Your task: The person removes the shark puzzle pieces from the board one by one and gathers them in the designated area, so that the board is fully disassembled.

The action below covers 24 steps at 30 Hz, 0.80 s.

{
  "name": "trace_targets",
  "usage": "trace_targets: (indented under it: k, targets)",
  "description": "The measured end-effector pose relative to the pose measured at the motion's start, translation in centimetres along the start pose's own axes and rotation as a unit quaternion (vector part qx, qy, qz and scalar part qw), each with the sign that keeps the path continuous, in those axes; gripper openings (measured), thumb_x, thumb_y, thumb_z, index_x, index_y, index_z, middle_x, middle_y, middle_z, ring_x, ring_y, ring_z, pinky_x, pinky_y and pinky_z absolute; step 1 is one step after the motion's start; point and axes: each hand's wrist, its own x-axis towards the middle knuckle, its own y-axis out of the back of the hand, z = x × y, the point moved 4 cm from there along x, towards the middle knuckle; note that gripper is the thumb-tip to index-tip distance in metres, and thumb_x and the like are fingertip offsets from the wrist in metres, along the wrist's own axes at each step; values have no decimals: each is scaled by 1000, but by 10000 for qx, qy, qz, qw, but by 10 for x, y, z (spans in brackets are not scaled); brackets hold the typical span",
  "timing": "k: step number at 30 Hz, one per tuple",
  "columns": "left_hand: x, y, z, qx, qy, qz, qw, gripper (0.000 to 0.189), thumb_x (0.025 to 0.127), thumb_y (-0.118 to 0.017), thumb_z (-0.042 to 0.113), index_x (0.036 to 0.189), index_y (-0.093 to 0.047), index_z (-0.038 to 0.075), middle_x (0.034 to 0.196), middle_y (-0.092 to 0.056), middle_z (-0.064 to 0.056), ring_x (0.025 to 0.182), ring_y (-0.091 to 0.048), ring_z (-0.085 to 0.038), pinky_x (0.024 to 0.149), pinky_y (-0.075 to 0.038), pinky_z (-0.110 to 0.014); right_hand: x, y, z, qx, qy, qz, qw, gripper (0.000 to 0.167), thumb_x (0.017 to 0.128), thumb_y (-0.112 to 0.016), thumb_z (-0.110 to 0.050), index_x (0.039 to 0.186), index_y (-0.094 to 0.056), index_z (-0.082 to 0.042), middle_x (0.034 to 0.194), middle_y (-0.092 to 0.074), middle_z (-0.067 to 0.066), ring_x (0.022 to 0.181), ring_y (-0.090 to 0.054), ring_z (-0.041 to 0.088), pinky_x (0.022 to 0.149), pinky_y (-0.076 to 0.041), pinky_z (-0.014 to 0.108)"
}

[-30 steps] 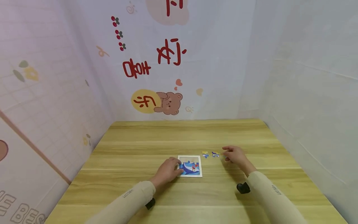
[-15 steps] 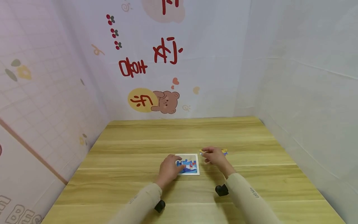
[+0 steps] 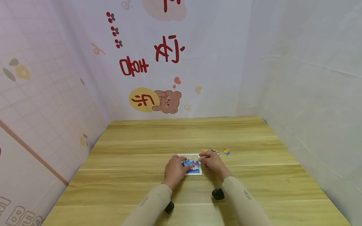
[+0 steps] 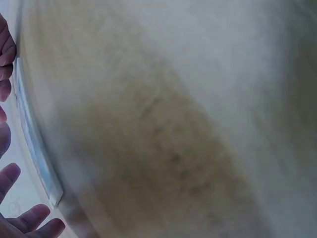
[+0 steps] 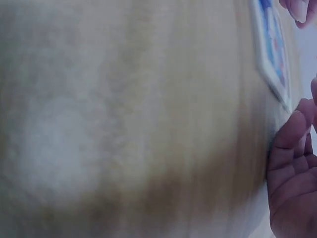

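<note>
Centrally, a flat square puzzle tray with a white border (image 3: 193,157) lies face up on a light wood-grain table (image 3: 263,188), between the two hands. Its nearer portion carries a blue, white and red picture with a jagged interlocking edge; the strip along its far side shows beige backing.

The left hand (image 3: 173,169) is at the tray's left side. Fingers and thumb are spread apart, with the thumb extending over the picture; contact with the surface cannot be confirmed. The right hand (image 3: 212,162) is at the tray's right side, fingertips at the far right corner. Its fingers are bent; whether they pinch anything cannot be determined, as the right wrist view cuts off part of the hand.

Three small jigsaw pieces lie in a row beyond the right hand: a mostly yellow piece (image 3: 204,150) at left, a yellow and purple-blue piece (image 3: 215,151) in the middle, and a yellow and blue piece (image 3: 227,151) at right. Both forearms wear cream long sleeves (image 3: 243,199). A white printed wall covering (image 3: 215,69) stands behind the table.
</note>
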Motion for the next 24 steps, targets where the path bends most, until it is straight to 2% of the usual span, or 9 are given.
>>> trace_targets:
  k: [3, 7, 12, 17, 24]
  targets:
    - [-1, -6, -2, 182, -3, -50, 9998, 37, 82, -82, 34, 110, -76, 11, 111, -64, -15, 105, -61, -35, 88, -46, -52, 0, -4, 1, 4, 69, -29, 10000, 24, 90, -69, -4, 112, -70, 2, 69, -57, 2, 56, -50, 12, 53, -41, 24]
    - [-1, -10, -6, 372, 75, -88, 9992, 37, 83, -80, 37, 111, -76, 13, 117, -63, -15, 110, -58, -36, 91, -44, -52, 1, -7, 2, -13, 84, -59, 9999, 24, 89, -69, -3, 112, -70, 2, 74, -60, 4, 56, -50, 13, 51, -41, 24]
    - [0, -11, -7, 492, 124, -173, 9986, 37, 84, -80, 37, 112, -76, 14, 121, -61, -15, 111, -57, -36, 92, -44, -52, 0, -7, 1, -174, -39, -73, 9998, 25, 88, -70, -3, 112, -71, 0, 77, -61, 3, 56, -49, 12, 51, -41, 23]
    - [1, -11, -7, 706, 110, -272, 9971, 37, 84, -79, 36, 113, -77, 15, 128, -60, -17, 118, -55, -38, 95, -43, -54, 0, -7, -1, -361, 100, -153, 9992, 26, 86, -70, 0, 112, -71, 1, 75, -60, 3, 54, -48, 12, 50, -41, 24]
    - [2, -13, -7, 859, 46, -322, 9958, 35, 84, -79, 37, 112, -77, 16, 132, -57, -19, 116, -56, -38, 93, -45, -53, 3, -9, 1, -687, 99, -254, 9973, 23, 85, -71, 0, 108, -74, -3, 82, -63, 3, 56, -51, 13, 52, -43, 24]
